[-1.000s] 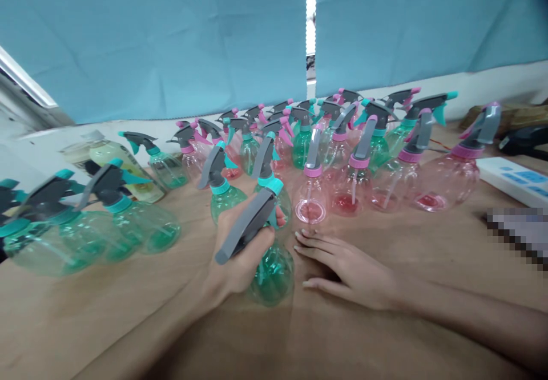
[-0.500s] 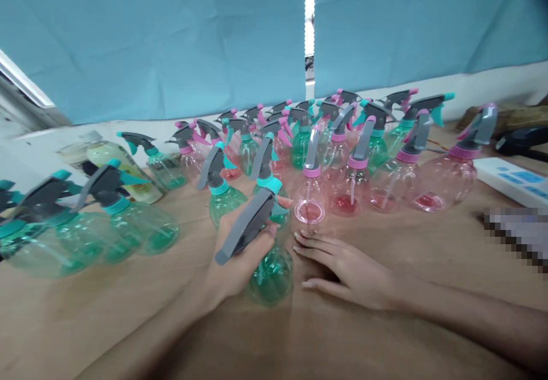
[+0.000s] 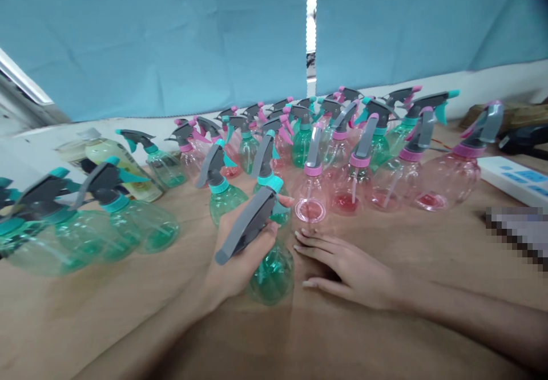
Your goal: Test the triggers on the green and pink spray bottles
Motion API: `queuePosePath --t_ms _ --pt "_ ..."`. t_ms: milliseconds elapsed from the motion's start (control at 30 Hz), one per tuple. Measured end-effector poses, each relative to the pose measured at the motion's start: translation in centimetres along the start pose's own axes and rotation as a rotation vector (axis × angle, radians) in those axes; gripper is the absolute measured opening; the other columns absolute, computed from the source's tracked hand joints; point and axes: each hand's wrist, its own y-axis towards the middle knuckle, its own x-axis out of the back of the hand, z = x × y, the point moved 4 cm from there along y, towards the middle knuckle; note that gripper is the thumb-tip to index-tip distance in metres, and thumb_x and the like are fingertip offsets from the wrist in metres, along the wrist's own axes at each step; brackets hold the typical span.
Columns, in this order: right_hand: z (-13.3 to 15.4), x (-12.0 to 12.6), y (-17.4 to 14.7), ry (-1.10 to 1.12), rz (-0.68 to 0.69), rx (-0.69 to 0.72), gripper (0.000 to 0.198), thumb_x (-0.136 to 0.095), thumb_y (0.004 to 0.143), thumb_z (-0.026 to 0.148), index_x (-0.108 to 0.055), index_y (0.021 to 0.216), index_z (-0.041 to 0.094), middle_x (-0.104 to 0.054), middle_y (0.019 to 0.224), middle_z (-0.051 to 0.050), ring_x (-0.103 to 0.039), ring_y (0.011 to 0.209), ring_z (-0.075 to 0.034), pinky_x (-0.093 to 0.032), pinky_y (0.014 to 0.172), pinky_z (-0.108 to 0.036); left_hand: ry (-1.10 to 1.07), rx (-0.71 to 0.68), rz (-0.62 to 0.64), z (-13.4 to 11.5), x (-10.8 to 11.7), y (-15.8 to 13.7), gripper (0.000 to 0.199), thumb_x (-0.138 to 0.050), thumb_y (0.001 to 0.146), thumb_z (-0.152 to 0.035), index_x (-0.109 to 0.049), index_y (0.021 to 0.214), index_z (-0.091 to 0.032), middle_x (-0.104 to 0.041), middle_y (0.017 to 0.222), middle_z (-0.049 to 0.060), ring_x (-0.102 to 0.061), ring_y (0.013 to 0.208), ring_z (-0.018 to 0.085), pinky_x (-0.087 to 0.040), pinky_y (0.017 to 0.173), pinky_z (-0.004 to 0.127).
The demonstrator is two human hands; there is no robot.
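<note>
My left hand [image 3: 240,254] is closed around the neck of a green spray bottle [image 3: 272,277], just under its grey and turquoise trigger head. The bottle stands on the brown table [image 3: 342,340], and part of its neck is hidden by my fingers. To the right of it my right hand [image 3: 342,260] lies flat on the table, fingers stretched out and holding nothing. Its fingertips are near the base of a pink spray bottle [image 3: 310,200]. Behind my left hand stands another green spray bottle [image 3: 225,197].
Several green spray bottles [image 3: 148,226] stand at the left, and more pink and green ones crowd the back. Behind the left group is a pale labelled bottle [image 3: 115,157]. On the right lie a white device with blue buttons [image 3: 518,177] and a blurred-out flat object [image 3: 520,231].
Both hands hold nearly the same positions. The view has shifted very slightly, and the bottles have kept their places.
</note>
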Motion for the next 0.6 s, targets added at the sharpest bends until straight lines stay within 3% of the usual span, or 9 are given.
queuePosePath --t_ms 367,600 --pt "-0.05 -0.08 0.03 -0.025 0.015 -0.001 0.065 -0.048 0.094 0.055 -0.043 0.144 0.013 -0.041 0.150 -0.011 -0.037 0.139 -0.026 -0.030 0.116 -0.045 0.009 0.009 0.013 0.31 -0.01 -0.05 0.028 -0.051 0.082 -0.028 -0.063 0.107 -0.027 -0.044 0.058 -0.006 -0.043 0.049 0.015 -0.036 0.053 0.030" --pt "-0.05 -0.06 -0.01 -0.006 -0.007 0.000 0.062 -0.050 0.094 0.053 -0.042 0.145 0.018 -0.042 0.150 -0.010 -0.037 0.139 -0.026 -0.031 0.115 -0.047 0.011 0.033 0.011 0.51 -0.01 -0.11 0.027 -0.052 0.082 -0.028 -0.062 0.107 -0.029 -0.046 0.058 -0.006 -0.044 0.049 0.016 -0.036 0.053 0.030"
